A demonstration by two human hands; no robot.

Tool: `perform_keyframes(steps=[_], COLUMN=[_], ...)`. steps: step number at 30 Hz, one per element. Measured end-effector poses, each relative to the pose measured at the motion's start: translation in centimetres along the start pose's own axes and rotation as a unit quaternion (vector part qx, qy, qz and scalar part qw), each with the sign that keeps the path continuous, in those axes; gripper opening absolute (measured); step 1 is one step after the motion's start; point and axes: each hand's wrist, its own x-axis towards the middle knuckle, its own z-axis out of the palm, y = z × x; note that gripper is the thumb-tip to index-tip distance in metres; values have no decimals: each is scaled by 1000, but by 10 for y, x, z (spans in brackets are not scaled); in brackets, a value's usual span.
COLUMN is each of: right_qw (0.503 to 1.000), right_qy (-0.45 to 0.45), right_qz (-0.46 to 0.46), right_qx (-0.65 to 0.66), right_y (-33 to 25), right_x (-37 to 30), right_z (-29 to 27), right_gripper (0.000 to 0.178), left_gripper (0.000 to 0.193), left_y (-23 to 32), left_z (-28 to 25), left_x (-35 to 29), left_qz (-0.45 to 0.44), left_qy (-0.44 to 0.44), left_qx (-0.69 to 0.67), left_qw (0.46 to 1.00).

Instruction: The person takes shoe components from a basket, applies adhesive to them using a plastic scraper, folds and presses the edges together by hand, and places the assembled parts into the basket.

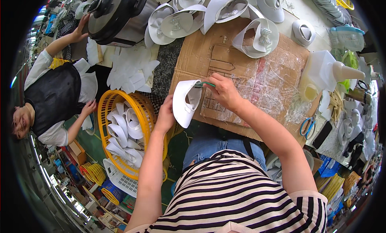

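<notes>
My left hand (165, 114) is closed on the lower left edge of a white shoe upper (183, 106), a curved piece with an opening in its middle, held up over the cardboard's near left edge. Between the fingers of my right hand (224, 90) is a small brush (208, 84) with a green handle. Its dark bristle end meets the top right edge of the upper. Beneath and beyond both hands lies a worn cardboard sheet (237, 68), smeared with dried glue at the right. A finished-looking upper with a glittery bow (265, 36) rests on its far side.
More white uppers with bows (175, 25) line the far edge. Loose uppers fill a yellow basket (103, 124) at my left. To the right stand a plastic bottle (321, 70), blue-handled scissors (308, 127) and a black phone (321, 135). A co-worker (54, 96) is beside a large pot (116, 18).
</notes>
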Motion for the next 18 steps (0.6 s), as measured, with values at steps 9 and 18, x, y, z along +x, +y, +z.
perform_keyframes(steps=[9,18], right_qw=[997,998], right_qy=[29,-53], right_qz=[42,33], right_qx=[49,26], right_y=[-16,-31], right_x=[-16,-20], right_z=[2,-11], right_gripper=[9,6], left_gripper=[22,20], left_y=[5,11], left_z=[34,45], left_x=[-63,-60], left_qz=[-204,-445], left_qy=[77,78], left_qx=[-458,-450], left_qw=[862,771])
